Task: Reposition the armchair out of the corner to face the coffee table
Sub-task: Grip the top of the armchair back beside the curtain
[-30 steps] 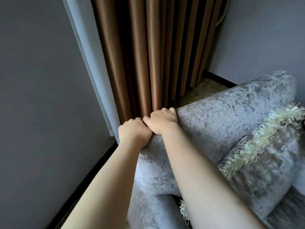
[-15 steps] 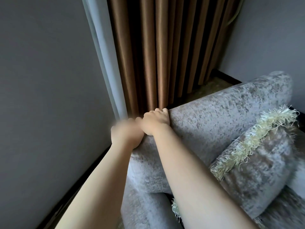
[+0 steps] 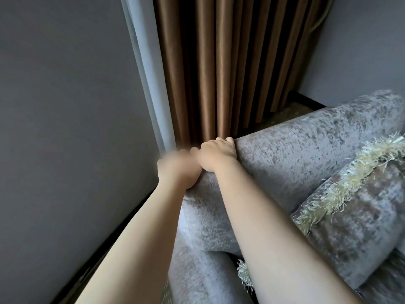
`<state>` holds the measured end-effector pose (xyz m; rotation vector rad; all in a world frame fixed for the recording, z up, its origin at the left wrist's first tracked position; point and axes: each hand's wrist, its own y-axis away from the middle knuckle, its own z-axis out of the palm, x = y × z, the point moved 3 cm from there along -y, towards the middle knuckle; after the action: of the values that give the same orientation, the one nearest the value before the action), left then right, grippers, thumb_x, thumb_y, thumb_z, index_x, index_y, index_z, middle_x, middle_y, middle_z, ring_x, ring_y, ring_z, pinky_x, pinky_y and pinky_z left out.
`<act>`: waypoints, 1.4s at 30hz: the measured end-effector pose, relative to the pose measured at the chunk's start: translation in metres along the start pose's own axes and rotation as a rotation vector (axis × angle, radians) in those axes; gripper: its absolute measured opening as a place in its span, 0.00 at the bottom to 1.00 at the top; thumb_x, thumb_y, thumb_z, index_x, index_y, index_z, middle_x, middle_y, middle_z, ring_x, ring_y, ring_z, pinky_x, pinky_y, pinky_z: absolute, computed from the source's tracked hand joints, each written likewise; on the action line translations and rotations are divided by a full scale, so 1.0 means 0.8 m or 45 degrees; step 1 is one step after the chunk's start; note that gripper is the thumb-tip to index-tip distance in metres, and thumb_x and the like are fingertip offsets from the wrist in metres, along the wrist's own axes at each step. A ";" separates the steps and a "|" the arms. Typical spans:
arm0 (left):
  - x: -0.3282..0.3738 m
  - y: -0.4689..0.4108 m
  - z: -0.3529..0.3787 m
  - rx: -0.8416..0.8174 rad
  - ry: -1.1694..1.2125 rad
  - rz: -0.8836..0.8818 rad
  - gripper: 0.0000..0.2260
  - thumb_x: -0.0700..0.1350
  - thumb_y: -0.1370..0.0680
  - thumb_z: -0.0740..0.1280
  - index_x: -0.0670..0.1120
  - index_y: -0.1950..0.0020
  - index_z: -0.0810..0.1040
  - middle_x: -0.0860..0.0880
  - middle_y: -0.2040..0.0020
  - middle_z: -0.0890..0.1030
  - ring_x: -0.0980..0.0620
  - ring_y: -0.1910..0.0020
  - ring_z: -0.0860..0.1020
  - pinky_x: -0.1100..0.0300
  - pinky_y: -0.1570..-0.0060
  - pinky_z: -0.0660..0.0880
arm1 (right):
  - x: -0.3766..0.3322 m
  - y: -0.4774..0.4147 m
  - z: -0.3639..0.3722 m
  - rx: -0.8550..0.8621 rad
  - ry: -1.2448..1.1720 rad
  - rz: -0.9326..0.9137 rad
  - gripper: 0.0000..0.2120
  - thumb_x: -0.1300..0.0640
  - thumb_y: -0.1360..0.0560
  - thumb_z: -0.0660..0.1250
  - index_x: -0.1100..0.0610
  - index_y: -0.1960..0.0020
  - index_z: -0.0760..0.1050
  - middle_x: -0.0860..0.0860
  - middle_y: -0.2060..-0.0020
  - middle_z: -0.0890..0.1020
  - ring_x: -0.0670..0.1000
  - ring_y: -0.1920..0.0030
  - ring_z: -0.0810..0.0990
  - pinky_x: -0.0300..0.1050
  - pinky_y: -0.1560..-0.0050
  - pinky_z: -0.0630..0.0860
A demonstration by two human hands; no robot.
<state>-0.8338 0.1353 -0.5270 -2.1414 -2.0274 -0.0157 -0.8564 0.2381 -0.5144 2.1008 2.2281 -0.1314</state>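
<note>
A grey velvet armchair [image 3: 306, 145] stands in the corner, its rolled back running from centre to upper right. My left hand [image 3: 178, 168] grips the left end of that back, fingers curled over the top; it is motion-blurred. My right hand [image 3: 218, 155] grips the back's top edge right beside it, fingertips hooked over the far side. Both forearms reach in from the bottom of the view. The coffee table is out of sight.
A grey cushion with cream fringe [image 3: 355, 216] leans on the chair's seat at right. Brown curtains [image 3: 230, 73] hang just behind the chair. A grey wall [image 3: 65, 128] with dark skirting closes the left side, and another wall [image 3: 361, 51] the far right.
The view has shifted, so the curtain and wall corner now sit further right in frame. Both hands keep their grip on the chair back; the left hand has become blurred.
</note>
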 end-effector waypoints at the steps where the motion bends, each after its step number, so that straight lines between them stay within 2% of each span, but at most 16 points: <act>1: 0.000 0.001 0.000 0.002 0.001 0.002 0.17 0.54 0.22 0.51 0.43 0.53 0.73 0.42 0.50 0.78 0.41 0.51 0.75 0.53 0.57 0.64 | 0.000 0.002 -0.001 0.002 0.004 -0.001 0.27 0.44 0.23 0.46 0.56 0.48 0.80 0.54 0.47 0.81 0.54 0.41 0.71 0.52 0.42 0.59; 13: -0.021 0.048 -0.012 0.050 0.027 -0.031 0.15 0.55 0.22 0.52 0.45 0.57 0.70 0.43 0.52 0.78 0.41 0.53 0.75 0.54 0.58 0.64 | -0.028 0.041 -0.002 -0.012 0.062 -0.046 0.27 0.44 0.23 0.45 0.56 0.47 0.79 0.54 0.46 0.80 0.54 0.41 0.71 0.52 0.43 0.60; 21: -0.033 0.079 -0.017 0.052 0.026 -0.060 0.17 0.54 0.22 0.52 0.44 0.55 0.72 0.44 0.52 0.78 0.42 0.52 0.75 0.53 0.57 0.64 | -0.045 0.069 -0.001 -0.020 0.056 -0.083 0.26 0.44 0.23 0.46 0.56 0.46 0.79 0.54 0.45 0.80 0.55 0.41 0.71 0.51 0.44 0.59; 28: -0.042 0.104 -0.022 0.076 0.041 -0.085 0.14 0.54 0.22 0.52 0.45 0.57 0.68 0.43 0.52 0.78 0.41 0.52 0.75 0.53 0.57 0.63 | -0.058 0.088 0.002 -0.021 0.080 -0.103 0.26 0.44 0.23 0.45 0.56 0.46 0.79 0.55 0.45 0.80 0.55 0.41 0.71 0.51 0.45 0.59; 42: -0.064 0.133 -0.028 0.022 0.066 -0.114 0.14 0.53 0.22 0.52 0.44 0.58 0.68 0.42 0.52 0.78 0.42 0.53 0.73 0.53 0.57 0.62 | -0.085 0.108 0.008 -0.063 0.099 -0.107 0.26 0.45 0.23 0.46 0.57 0.45 0.79 0.55 0.44 0.80 0.55 0.40 0.71 0.51 0.43 0.60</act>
<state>-0.7291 0.0767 -0.5262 -2.0171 -2.0842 -0.0658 -0.7659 0.1753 -0.5141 2.0213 2.3385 0.0008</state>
